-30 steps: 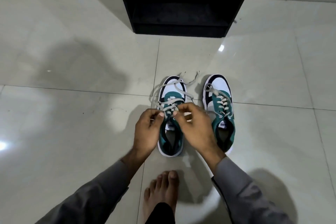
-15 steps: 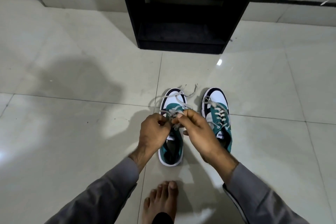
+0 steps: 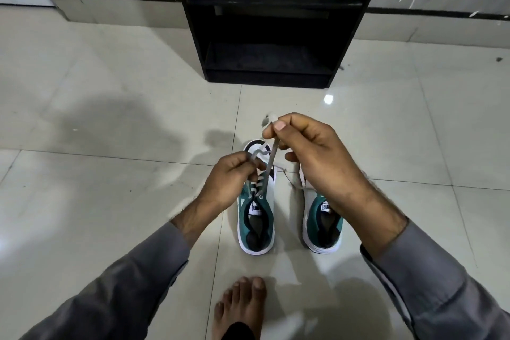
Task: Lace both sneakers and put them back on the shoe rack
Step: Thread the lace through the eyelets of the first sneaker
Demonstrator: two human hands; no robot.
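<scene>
The left sneaker (image 3: 255,218) stood on the floor (image 3: 110,174) beside its pair (image 3: 323,223), before the shoe rack (image 3: 265,22); the left hand (image 3: 229,179) and right hand (image 3: 311,146) each pinched a lace end (image 3: 271,157), drawn taut. Tying seemed next

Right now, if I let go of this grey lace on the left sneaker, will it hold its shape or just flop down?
Probably flops: the lace is flat and thin, straight only where the right hand and left hand pull it. Its loose tip curls above the fingers. The left sneaker likely stays put, sitting flat on the floor.
</scene>
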